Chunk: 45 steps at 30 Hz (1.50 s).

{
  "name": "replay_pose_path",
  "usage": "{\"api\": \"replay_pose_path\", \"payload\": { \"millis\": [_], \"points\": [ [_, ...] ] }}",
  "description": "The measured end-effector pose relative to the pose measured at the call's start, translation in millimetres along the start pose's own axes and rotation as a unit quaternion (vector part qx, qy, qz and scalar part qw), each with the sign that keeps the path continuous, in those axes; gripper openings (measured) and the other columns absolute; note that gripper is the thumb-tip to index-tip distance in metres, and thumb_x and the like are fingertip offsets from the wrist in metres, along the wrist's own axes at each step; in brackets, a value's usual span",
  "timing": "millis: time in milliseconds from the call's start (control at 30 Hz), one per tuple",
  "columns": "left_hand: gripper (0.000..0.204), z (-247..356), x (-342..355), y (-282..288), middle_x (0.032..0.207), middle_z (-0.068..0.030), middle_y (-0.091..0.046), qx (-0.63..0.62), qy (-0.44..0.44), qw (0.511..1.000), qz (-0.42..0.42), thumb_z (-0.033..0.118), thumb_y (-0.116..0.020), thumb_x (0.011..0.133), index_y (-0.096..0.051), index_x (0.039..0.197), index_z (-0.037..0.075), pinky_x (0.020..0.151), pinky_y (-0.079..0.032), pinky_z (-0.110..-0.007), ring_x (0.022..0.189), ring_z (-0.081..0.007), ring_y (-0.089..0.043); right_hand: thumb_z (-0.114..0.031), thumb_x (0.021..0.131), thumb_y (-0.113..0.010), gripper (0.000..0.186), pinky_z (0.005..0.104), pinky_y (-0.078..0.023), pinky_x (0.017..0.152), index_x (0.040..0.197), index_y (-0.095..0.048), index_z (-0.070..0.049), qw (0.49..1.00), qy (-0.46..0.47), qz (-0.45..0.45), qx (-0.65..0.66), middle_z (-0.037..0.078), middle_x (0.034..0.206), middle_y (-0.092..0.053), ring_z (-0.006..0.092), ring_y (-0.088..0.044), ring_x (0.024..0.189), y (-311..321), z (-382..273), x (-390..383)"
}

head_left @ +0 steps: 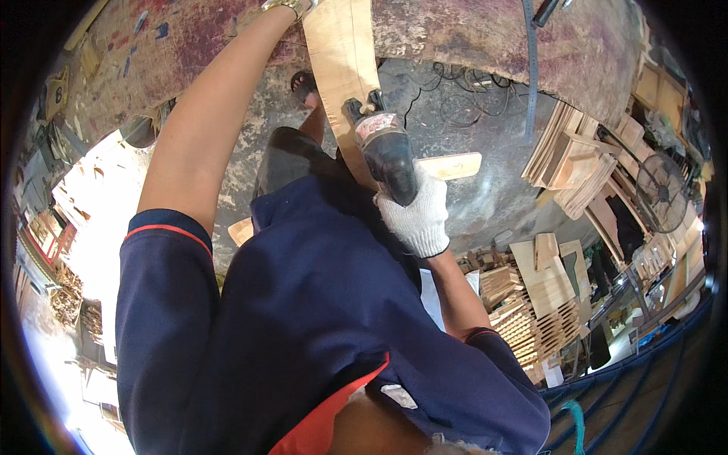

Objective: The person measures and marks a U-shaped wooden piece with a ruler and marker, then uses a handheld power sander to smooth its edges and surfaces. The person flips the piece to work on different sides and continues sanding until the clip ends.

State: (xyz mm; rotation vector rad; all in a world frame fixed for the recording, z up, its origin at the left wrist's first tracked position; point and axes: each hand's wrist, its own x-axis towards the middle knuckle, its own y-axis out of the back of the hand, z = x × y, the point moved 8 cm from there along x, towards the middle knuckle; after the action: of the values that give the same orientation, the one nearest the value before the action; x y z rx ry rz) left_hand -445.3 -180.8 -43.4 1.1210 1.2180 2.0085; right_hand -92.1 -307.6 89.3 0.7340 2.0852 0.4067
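Gripping one sander (387, 148), perhaps: right hand (417, 208)

— Where is the board (341, 61) sitting?

— It is running from the top centre of the frame down to the middle, lying against the workbench (485, 38) that is spanning the top.

— And the tool?

— The power tool (387, 148) is resting on the board's lower end, just right of centre, with the right hand (417, 208) gripping it from below. The left hand (292, 6) is reaching to the board's upper end at the top edge.

— Anything at the right?

— Stacks of wooden pieces (576, 159) are lying at the right of the frame, beyond the tool.
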Motion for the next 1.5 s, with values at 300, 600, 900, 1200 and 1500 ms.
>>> {"api": "replay_pose_path", "payload": {
  "millis": [300,600,900,1200,1500],
  "points": [
    [0.046,0.6,1.2,1.5,0.125,-0.0154,-0.062,-0.003,0.002,1.0,0.005,0.037,-0.064,0.088,-0.061,0.123,0.008,0.117,-0.034,-0.06,0.128,-0.0344,-0.054,-0.02,0.077,-0.085,0.043,0.0461,-0.062,0.08,0.111,-0.07,0.001,1.0,-0.008,0.0,-0.002,0.025,0.091,-0.076,0.043,-0.077,0.088,-1.6,0.1,4.5],
    [0.05,-0.1,-0.7,-1.9,0.129,-0.0166,-0.062,0.012,0.001,1.0,-0.006,0.038,-0.063,0.089,-0.062,0.127,0.007,0.119,-0.033,-0.06,0.13,-0.0348,-0.054,-0.019,0.079,-0.085,0.044,0.0449,-0.062,0.082,0.113,-0.07,0.003,1.0,0.003,0.006,0.016,0.026,0.094,-0.077,0.0418,-0.078,0.091,-0.5,-6.2,8.9],
    [0.05,0.0,-1.5,-2.7,0.128,-0.0168,-0.063,0.011,-0.005,1.0,0.021,0.038,-0.063,0.09,-0.061,0.128,0.006,0.12,-0.033,-0.059,0.131,-0.0344,-0.055,-0.01,0.08,-0.082,0.034,0.0378,-0.06,0.079,0.111,-0.074,-0.001,0.999,0.01,0.015,0.037,0.017,0.089,-0.079,0.0252,-0.079,0.082,1.7,-14.2,14.2],
    [0.047,-2.8,0.3,-0.7,0.123,-0.0169,-0.065,-0.013,0.016,1.0,0.002,0.035,-0.064,0.087,-0.063,0.124,0.007,0.118,-0.035,-0.06,0.127,-0.035,-0.057,-0.017,0.079,-0.084,0.048,0.0429,-0.062,0.085,0.122,-0.07,0.001,0.999,0.006,-0.001,0.034,0.024,0.099,-0.079,0.0394,-0.079,0.094,0.2,-16.0,17.8],
    [0.045,-2.6,-0.6,1.8,0.123,-0.0165,-0.065,-0.021,0.016,0.999,0.02,0.036,-0.064,0.086,-0.062,0.122,0.007,0.117,-0.035,-0.061,0.127,-0.035,-0.056,-0.019,0.08,-0.084,0.045,0.0431,-0.062,0.082,0.117,-0.07,0.002,0.999,0.033,0.001,0.015,0.023,0.096,-0.078,0.0395,-0.079,0.091,2.5,-23.8,21.6]
  ]
}}
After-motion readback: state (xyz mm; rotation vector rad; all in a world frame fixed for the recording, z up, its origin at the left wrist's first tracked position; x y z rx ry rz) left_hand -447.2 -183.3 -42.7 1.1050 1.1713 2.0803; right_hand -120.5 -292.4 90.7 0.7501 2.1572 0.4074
